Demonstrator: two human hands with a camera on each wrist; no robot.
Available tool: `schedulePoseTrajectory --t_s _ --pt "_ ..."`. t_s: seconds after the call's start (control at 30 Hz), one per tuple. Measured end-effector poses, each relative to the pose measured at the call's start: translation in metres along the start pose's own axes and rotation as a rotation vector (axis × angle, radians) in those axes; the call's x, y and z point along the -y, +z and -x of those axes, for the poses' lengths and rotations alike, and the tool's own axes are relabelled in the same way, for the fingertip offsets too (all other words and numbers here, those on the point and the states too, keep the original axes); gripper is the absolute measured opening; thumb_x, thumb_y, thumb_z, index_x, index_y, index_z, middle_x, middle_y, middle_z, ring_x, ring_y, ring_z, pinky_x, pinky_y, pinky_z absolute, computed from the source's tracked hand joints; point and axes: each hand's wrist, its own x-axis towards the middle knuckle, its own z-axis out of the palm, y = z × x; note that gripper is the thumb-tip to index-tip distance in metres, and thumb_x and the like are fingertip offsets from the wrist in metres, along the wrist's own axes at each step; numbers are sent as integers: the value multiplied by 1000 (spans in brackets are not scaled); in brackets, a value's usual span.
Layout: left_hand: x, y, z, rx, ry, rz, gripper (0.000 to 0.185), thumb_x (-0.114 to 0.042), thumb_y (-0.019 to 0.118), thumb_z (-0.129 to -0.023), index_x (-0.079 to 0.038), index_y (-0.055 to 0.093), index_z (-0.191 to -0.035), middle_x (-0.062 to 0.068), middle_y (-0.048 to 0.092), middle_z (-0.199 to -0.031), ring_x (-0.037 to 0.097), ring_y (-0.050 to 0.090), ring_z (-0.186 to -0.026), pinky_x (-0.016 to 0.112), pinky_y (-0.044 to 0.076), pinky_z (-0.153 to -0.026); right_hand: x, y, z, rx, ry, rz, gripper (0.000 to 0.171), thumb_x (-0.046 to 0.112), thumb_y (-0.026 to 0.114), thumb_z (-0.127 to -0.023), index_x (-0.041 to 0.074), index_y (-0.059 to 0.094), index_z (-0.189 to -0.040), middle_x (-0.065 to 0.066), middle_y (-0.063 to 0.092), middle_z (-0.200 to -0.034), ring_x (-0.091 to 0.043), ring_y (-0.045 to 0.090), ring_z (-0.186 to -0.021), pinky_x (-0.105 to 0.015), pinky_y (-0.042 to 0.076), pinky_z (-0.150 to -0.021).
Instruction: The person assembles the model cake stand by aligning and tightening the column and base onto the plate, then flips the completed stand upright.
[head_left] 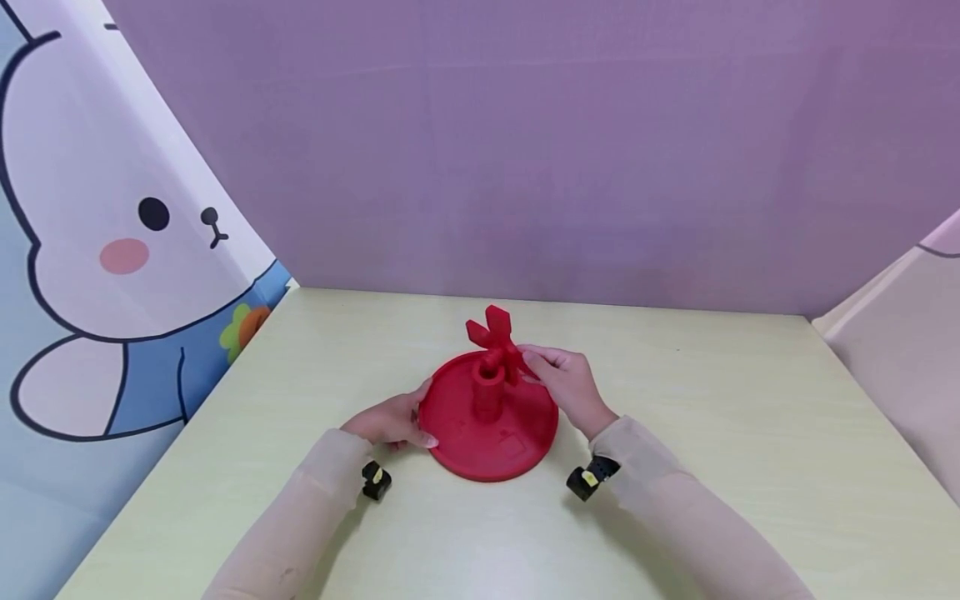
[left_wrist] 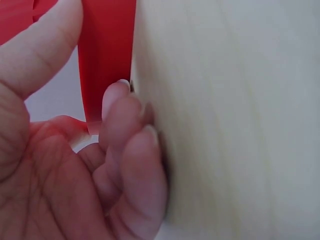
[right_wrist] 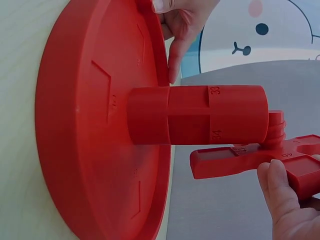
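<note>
A round red plastic base [head_left: 457, 433] with a raised rim lies on the table, and a hollow post [head_left: 488, 398] rises from its middle. My left hand [head_left: 393, 419] grips the rim at the left, thumb over the edge and fingers against the outer side. With my right hand [head_left: 566, 383] I pinch a red piece with several flat arms [head_left: 497, 329] by one arm. In the right wrist view, this piece's threaded stub [right_wrist: 276, 131] is at the open end of the post. Raised numbers [right_wrist: 215, 91] mark the post's side.
The pale wooden table [head_left: 735, 467] extends around the base. A purple cloth wall [head_left: 540, 167] stands behind it, with a cartoon-print cloth [head_left: 82, 192] at the left and a light cloth panel [head_left: 907, 333] at the right.
</note>
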Motion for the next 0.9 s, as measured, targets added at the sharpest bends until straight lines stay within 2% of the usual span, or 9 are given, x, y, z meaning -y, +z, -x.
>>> schedulePoseTrajectory --t_s 0.23,0.4,0.5,0.6,0.7,0.9 --pt "-1 0 0 -1 17 -1 103 -14 80 -76 -16 14 -155 11 53 -98 19 42 -54 27 39 -52 3 0 0 -18 13 -9 36 9 59 -95 -3 58 -129 -19 62 -122 -29 64 -104 -38 50 -88" --pt "1 2 -2 -4 22 5 104 -15 81 -74 -17 15 -155 11 53 -104 19 42 -54 27 39 -51 1 0 1 -27 2 54 33 10 62 -92 -1 64 -123 -17 66 -114 -32 63 -101 -29 53 -81" --pt "2 3 -3 -10 9 10 105 -16 83 -72 -19 17 -155 10 53 -105 19 43 -55 27 39 -52 -1 0 1 -34 -28 87 31 8 64 -91 -2 66 -119 -16 68 -108 -28 63 -94 -30 54 -79" --pt "1 3 -2 -9 13 13 106 -16 83 -72 -19 18 -154 9 52 -107 19 43 -55 27 39 -52 -3 0 2 -32 -92 133 29 7 65 -90 -2 67 -117 -15 68 -107 -23 62 -91 -29 53 -78" --pt "1 2 -2 -1 26 23 105 -15 82 -72 -19 17 -155 10 52 -109 19 42 -55 27 39 -51 -5 0 2 -28 -191 184 27 4 66 -88 -2 69 -114 -15 67 -111 -25 63 -95 -26 53 -78" --pt "1 1 -2 15 46 26 102 -16 81 -74 -19 17 -155 10 53 -105 19 41 -52 27 38 -50 -8 1 4 -21 -399 295 25 -1 69 -85 -2 71 -109 -15 66 -115 -30 61 -106 -32 54 -79"
